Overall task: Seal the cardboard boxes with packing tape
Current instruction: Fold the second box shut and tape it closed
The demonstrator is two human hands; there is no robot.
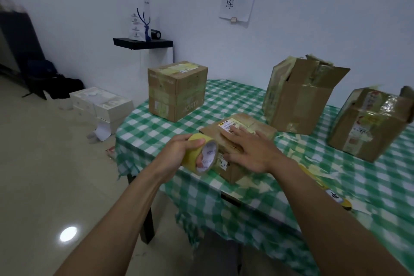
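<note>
Fingers (200, 160) half hidden in tape roll (190, 157); right hand (253, 152) flat on box (257, 124).

Both forearms are bare along their whole visible length, as are the left hand (178, 151) and right hand (255, 152)

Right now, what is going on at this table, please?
A person is taping cardboard boxes. The left hand grips a yellow tape roll at the near corner of a small flat box, while the right hand rests flat on its top. Three more boxes stand on the green checked tablecloth: a closed box at the far left, a tall box with open flaps behind, and a crumpled box on the right.
</note>
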